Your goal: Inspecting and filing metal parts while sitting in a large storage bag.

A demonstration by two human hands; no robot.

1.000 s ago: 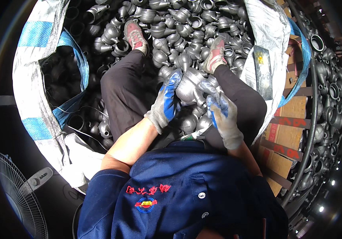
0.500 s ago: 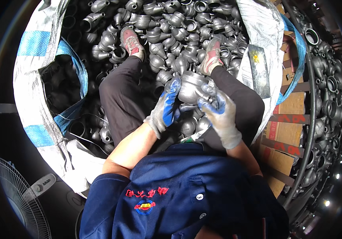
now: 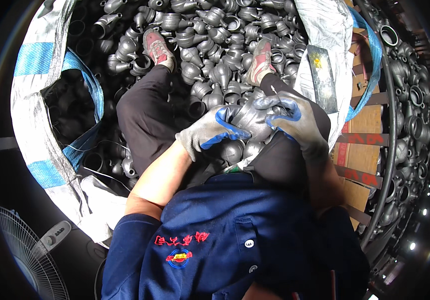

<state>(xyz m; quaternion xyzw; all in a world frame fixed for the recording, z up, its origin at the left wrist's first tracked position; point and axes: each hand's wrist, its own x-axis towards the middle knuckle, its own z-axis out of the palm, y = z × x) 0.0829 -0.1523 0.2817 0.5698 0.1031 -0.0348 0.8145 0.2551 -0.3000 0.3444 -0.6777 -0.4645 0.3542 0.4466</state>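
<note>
Between my two gloved hands, above my lap, is a grey metal casting point(image 3: 255, 123) with a rounded, bulbous body. My left hand point(image 3: 209, 131), in a grey and blue work glove, is closed on its left side, with the thumb pressed low against it. My right hand point(image 3: 297, 119), gloved alike, grips the right side, its fingers curled over the top end. Part of the casting is hidden by the fingers. Just below it, near my lap, lie more rounded castings point(image 3: 232, 151). A large heap of similar castings point(image 3: 220, 75), many with necks and open rims, spreads around my legs.
A white woven bulk bag point(image 3: 35, 120) with blue straps point(image 3: 92, 82) surrounds the heap. A dark, stained flat plate point(image 3: 322, 80) rests against its right side. Beyond it stand cardboard point(image 3: 364, 132) behind metal bars and more castings point(image 3: 415, 127). A fan point(image 3: 22, 250) stands at lower left.
The casting has been turned in my hands, its wide end no longer facing up. My right hand has moved up and over it; my left has come down and round its side.
</note>
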